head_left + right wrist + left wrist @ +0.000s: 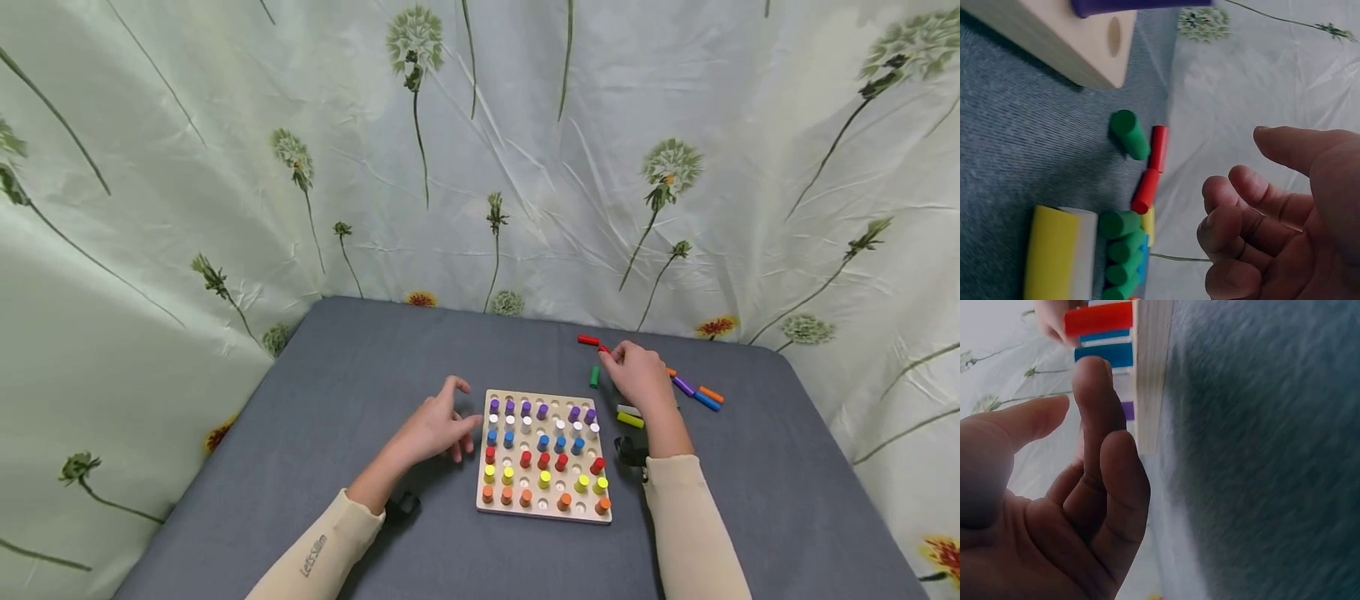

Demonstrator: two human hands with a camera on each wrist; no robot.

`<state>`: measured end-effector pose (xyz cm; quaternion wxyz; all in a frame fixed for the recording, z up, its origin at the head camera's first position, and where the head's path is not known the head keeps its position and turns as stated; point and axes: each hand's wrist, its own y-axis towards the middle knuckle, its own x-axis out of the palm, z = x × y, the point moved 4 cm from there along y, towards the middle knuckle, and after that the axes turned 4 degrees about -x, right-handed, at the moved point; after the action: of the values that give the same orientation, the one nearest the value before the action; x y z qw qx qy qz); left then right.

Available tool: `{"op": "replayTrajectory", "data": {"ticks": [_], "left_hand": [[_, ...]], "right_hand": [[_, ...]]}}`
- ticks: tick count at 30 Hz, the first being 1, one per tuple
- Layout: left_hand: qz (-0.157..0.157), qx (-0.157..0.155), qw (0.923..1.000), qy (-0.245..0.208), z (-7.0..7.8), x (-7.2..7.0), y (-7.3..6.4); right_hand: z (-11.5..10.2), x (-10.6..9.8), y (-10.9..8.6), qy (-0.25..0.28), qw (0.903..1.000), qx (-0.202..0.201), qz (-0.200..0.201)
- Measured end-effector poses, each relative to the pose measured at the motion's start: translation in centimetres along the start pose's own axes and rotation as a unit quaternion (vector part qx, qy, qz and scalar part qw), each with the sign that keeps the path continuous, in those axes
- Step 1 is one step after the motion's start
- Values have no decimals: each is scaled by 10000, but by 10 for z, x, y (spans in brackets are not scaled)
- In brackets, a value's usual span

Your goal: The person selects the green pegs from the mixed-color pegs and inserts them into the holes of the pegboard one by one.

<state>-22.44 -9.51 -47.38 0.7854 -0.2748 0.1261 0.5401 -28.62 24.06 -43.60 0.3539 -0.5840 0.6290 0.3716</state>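
Note:
A wooden pegboard (536, 514) lies on the table, with rows of purple, white, blue, red, yellow and orange pegs standing in it and some holes bare. Beside its left edge is my left hand (437, 429), fingers loosely bent and holding nothing; the left wrist view shows its fingertips near a blue peg (1110, 355). Beyond the board's right far corner my right hand (643, 379) hovers over loose pegs. Nothing is between its thumb and fingers in the right wrist view. Close to it lie a green peg (1129, 134) and red pegs (1158, 149).
Right of the board lie a yellow peg (630, 420) and a white peg (628, 410) side by side. Farther right are purple (684, 386), blue (707, 402) and orange (711, 393) pegs. A flowered curtain (480, 167) hangs behind the grey table (375, 358).

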Motion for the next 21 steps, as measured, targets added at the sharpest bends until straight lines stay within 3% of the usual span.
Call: {"op": "replayTrajectory", "data": {"ticks": [12,21], "left_hand": [[-868,82,9955,-383,-13,15,1],[-1358,14,9863,-935,-24,20,7]], "right_hand": [[13,21,13,-297,9987,185,-381],[11,29,17,-287,9970,333,-643]]}}
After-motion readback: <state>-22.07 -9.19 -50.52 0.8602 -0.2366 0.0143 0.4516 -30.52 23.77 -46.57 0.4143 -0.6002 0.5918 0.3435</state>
